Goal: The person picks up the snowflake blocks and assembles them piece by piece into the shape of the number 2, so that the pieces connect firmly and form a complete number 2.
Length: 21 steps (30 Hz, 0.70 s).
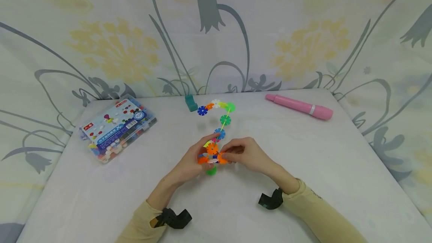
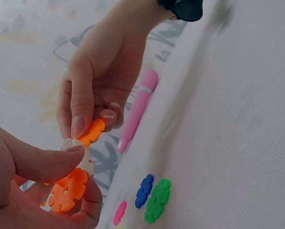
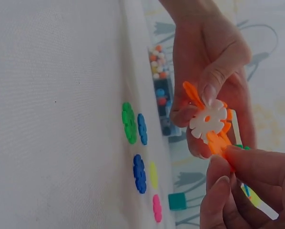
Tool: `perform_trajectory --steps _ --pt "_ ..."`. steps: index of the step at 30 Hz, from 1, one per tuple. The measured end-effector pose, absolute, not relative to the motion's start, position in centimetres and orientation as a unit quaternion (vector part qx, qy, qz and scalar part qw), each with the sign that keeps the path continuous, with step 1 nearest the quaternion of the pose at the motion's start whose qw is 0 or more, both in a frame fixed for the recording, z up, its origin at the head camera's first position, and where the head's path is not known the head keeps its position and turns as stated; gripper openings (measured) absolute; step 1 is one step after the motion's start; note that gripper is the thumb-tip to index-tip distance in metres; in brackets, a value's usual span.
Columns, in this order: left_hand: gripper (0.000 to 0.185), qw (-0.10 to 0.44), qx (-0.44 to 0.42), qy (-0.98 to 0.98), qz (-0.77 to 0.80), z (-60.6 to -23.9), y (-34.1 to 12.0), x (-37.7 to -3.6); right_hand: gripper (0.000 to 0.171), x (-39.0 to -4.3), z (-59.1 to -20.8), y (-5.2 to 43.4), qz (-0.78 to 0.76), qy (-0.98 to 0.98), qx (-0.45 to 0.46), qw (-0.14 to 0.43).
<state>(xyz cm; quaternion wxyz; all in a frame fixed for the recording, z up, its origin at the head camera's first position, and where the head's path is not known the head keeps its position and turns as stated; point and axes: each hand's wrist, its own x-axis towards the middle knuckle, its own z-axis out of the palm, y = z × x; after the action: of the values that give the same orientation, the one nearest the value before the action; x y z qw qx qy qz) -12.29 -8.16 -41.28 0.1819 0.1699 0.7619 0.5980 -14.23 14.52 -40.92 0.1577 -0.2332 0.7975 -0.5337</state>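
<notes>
A curving chain of flower-shaped notched plastic discs (image 1: 225, 120) in several colours extends up from between the hands. My left hand (image 1: 190, 162) holds its near end, thumb against a white disc (image 3: 202, 125), with orange discs (image 2: 68, 192) around it. My right hand (image 1: 249, 155) pinches an orange disc (image 3: 218, 144) between thumb and finger, at the white disc's edge. Whether that orange disc is slotted in cannot be made out. Loose discs lie below the hands: green (image 3: 129, 123), dark blue (image 3: 139, 173), lighter blue (image 3: 142, 129), yellow (image 3: 154, 174) and pink (image 3: 157, 208).
On the left lies a clear plastic box (image 1: 118, 128) with a printed label and colourful pieces inside. A teal block (image 1: 191, 103) stands near the back edge. To the back right is a pink cylinder (image 1: 297, 105) with a silver band. Patterned cloth (image 1: 216, 48) rises behind the white table.
</notes>
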Motion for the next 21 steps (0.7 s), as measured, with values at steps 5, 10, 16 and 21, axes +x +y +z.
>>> perform_trajectory --steps 5,10,16,21 --pt "0.083 0.181 0.165 0.762 0.599 -41.27 -8.07 -12.24 0.011 -14.28 -40.99 14.60 -0.537 0.795 -0.237 0.153" --pt "0.083 0.182 0.160 0.761 0.601 -41.22 -8.00 -12.20 0.012 -14.32 -41.13 14.32 -0.540 0.789 -0.248 0.155" --pt "0.085 0.177 0.155 0.761 0.604 -41.23 -7.93 -12.19 0.016 -14.26 -41.32 14.21 -0.534 0.794 -0.243 0.157" --pt "0.085 0.171 0.151 0.769 0.598 -41.34 -7.86 -12.16 0.017 -14.17 -41.33 14.18 -0.533 0.799 -0.230 0.158"
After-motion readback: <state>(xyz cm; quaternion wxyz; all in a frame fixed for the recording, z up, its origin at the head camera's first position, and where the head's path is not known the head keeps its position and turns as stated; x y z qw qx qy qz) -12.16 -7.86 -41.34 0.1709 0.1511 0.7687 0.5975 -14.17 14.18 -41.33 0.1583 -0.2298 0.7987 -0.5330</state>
